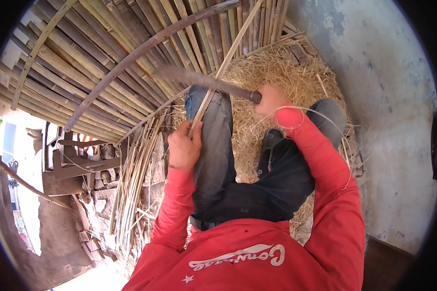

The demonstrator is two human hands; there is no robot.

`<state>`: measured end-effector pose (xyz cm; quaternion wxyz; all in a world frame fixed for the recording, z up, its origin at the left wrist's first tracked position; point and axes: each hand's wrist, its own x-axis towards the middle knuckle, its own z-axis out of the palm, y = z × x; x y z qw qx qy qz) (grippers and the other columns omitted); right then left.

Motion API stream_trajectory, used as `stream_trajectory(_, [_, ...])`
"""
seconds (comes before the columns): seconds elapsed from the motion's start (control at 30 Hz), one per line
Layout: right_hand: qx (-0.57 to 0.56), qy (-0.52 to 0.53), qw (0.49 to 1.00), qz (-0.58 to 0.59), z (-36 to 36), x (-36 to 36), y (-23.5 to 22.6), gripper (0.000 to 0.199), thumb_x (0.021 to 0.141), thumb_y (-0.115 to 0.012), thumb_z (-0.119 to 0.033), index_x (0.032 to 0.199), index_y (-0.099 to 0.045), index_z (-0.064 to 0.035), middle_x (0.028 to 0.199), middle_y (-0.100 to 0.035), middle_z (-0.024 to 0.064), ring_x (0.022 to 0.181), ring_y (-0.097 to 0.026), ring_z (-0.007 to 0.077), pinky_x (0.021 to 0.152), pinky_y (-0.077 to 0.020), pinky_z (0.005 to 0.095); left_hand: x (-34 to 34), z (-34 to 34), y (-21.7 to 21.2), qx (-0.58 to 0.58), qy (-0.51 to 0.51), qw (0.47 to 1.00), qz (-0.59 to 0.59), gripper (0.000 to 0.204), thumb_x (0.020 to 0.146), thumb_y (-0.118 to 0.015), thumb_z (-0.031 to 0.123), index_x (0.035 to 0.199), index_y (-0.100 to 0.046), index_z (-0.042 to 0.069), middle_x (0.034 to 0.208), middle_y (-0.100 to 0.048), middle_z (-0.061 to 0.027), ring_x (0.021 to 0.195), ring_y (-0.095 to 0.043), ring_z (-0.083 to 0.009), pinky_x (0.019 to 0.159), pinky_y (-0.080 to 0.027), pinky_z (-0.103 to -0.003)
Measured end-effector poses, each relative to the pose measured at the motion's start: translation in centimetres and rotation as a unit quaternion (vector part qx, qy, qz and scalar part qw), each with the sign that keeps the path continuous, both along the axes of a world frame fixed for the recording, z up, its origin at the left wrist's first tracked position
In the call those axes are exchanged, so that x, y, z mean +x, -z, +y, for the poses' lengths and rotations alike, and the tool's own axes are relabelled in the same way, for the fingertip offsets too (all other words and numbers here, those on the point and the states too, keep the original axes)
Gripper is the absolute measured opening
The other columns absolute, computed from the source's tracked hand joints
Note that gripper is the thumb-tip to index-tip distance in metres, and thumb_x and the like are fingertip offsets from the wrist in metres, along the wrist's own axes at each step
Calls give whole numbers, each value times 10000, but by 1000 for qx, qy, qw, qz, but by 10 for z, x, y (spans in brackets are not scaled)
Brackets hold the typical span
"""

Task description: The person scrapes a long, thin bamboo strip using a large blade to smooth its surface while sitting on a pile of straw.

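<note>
My left hand (185, 144) is closed round the lower end of a long pale bamboo strip (230, 56), which slants up and to the right across my left knee. In my right hand (273, 101) is the dark handle of a long-bladed knife (204, 80). Its blade points left and crosses the strip just above the knee; motion blurs its far end. Whether the edge touches the strip I cannot tell. A thin curled strand (320, 112) loops around my right wrist and sleeve.
Straw-like shavings (257, 68) cover the ground around my feet. A bamboo pole wall (179, 29) with curved wooden bars stands ahead and left. Split bamboo strips (131, 179) lie in a bundle at my left, beside stacked bricks (102, 206). A plastered wall (378, 97) rises at my right.
</note>
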<state>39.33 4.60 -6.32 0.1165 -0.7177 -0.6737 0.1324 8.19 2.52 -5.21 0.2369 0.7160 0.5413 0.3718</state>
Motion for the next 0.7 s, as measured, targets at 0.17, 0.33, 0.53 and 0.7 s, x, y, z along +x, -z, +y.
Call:
stream_trajectory(0.17, [-17,47,999,-22,8,9,-17,300,740,-758,-294,940,-808,-75,898,-762,228,888,-746,434,830,-588,545,-32,-20,-3,-2,9,1000,15,191,998,-749,192,1005,-752,1,761,-705,-231,655,-718,-370,605,-533,-421])
stream_trajectory(0.33, [19,258,962,90,39,79,7,364,773,-745,-303,1002,-815,-29,922,-770,244,868,-750,428,799,-577,514,-86,-62,0,-3,-5,999,47,174,991,-766,181,1012,-771,8,634,-659,-142,481,-617,-214,494,-461,-359])
stream_trajectory(0.53, [99,322,909,245,31,89,1,304,792,-763,-280,810,-730,22,652,-670,110,565,-652,235,590,-512,438,-177,-90,22,-8,-25,997,78,188,974,-790,148,976,-772,-38,591,-636,-81,481,-540,-96,450,-378,-306])
stream_trajectory(0.7, [46,134,983,121,5,3,-30,293,775,-768,-300,910,-791,-41,806,-747,226,796,-738,425,771,-570,522,-142,-72,24,12,-35,999,29,176,968,-789,144,971,-763,-30,623,-641,-128,499,-591,-154,484,-427,-329])
